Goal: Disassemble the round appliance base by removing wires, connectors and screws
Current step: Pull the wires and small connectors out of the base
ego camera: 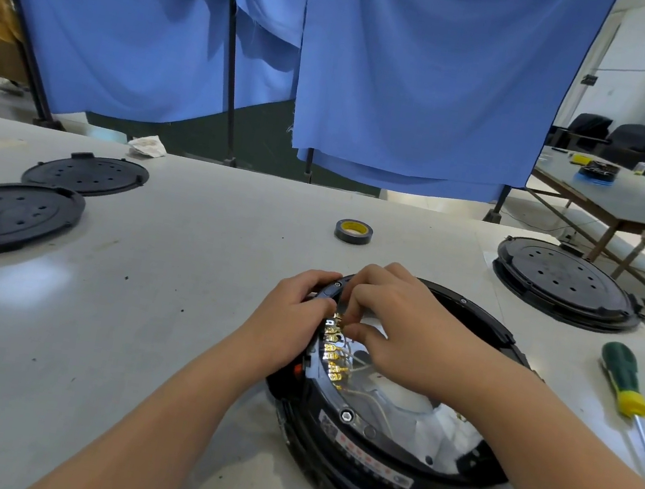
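Right hand [389, 321] grip pinching gold connector [338, 322].

Arms: two forearms are showing bare from the lower edge of the view up to the wrists, no sleeve reaching them.
Left hand [293, 315]: it is wearing nothing on fingers or wrist.
Right hand [391, 330]: it is likewise wearing no glove, ring, or watch.
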The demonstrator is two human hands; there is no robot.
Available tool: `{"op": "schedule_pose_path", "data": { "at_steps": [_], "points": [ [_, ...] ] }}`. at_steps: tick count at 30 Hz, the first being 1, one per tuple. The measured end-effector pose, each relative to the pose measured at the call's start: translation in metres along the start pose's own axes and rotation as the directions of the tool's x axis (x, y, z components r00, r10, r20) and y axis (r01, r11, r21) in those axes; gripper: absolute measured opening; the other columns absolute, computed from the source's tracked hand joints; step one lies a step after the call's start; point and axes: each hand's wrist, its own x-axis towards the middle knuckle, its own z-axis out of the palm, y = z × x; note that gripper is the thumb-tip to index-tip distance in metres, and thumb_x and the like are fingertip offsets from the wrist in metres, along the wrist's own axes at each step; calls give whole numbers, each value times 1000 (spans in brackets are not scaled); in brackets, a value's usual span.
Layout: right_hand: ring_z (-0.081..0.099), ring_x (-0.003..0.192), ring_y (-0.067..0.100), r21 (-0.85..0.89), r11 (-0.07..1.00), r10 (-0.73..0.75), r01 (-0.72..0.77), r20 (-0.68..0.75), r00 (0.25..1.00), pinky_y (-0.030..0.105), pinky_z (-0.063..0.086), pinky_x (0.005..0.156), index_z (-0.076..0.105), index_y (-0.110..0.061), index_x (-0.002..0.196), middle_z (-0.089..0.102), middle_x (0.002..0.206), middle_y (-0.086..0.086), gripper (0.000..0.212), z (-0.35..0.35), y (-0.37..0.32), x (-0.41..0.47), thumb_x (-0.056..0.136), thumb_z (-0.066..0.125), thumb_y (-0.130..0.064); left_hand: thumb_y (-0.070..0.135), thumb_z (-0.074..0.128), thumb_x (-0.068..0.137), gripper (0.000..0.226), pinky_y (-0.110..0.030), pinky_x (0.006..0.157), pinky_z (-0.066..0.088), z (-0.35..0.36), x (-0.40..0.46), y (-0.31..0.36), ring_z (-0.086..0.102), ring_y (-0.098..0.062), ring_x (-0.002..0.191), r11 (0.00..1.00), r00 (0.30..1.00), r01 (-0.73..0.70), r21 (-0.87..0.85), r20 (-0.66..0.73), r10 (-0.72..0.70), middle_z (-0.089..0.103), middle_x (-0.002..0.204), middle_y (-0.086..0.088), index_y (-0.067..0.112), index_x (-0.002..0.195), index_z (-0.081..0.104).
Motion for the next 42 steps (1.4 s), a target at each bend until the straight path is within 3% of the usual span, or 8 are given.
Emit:
{"op": "schedule_pose_path", "data": {
  "at_steps": [5,12,15,19,24,30,34,42],
  "points": [
    [44,104,16,-32,999,16,-16,-9,1000,33,36,93,48,-30,76,57,109,-6,17,1,-3,-4,88,60,-28,20,49,68,41,-38,93,50,2,-3,5,64,-14,100,1000,1000,13,-18,-8,-13,69,105,6,29,106,63],
    [49,101,18,-76,995,71,-70,6,997,36,42,89,53,-26,78,58,107,-4,15,-2,14,2,88,58,-16,22,49,66,40,-33,88,51,0,-2,4,65,-13,96,1000,1000,25,-9,-3,-25,70,102,6,32,102,64],
    [57,97,14,142,983,120,-118,-4,993,36,46,88,50,-34,70,62,102,-7,27,-12,24,-8,88,61,-17,22,50,65,36,-24,77,51,0,-2,4,66,-8,88,999,1000,30,-27,-5,-31,70,96,11,38,95,63],
    [64,86,1,398,906,209,-144,-125,970,29,50,84,58,-31,76,69,96,-10,20,-25,30,-21,90,62,-18,10,56,81,32,-13,68,49,-1,-1,2,66,1,79,999,1000,13,-39,-11,-13,71,92,13,36,97,65],
    [71,77,5,621,776,405,-110,-356,842,31,58,75,61,-15,87,71,99,-3,8,-64,64,-24,92,58,-11,-1,52,87,37,-8,65,48,-3,-3,-1,67,3,78,998,1000,22,-55,-5,-22,72,95,11,25,110,66],
    [62,90,19,316,828,543,-464,-242,804,31,45,77,63,-20,86,67,95,-2,5,-59,149,-18,91,61,-20,-2,51,88,38,-5,63,45,-3,-2,0,66,6,79,999,1000,4,-38,-12,-4,73,90,16,30,104,66],
    [59,88,16,114,832,551,-542,-61,832,27,41,76,67,-20,87,69,101,2,3,-21,182,-7,89,64,-18,-4,50,88,42,-3,62,44,-2,-2,1,65,7,79,1000,1000,-9,-21,-13,9,72,87,24,35,97,66],
    [63,94,21,128,776,630,-618,-89,772,30,48,80,75,-16,90,72,101,3,8,17,200,16,85,69,-18,-5,50,89,43,-5,64,45,-1,-1,-1,66,6,79,999,999,-24,-43,-38,22,73,87,21,33,96,68]
  ]
}}
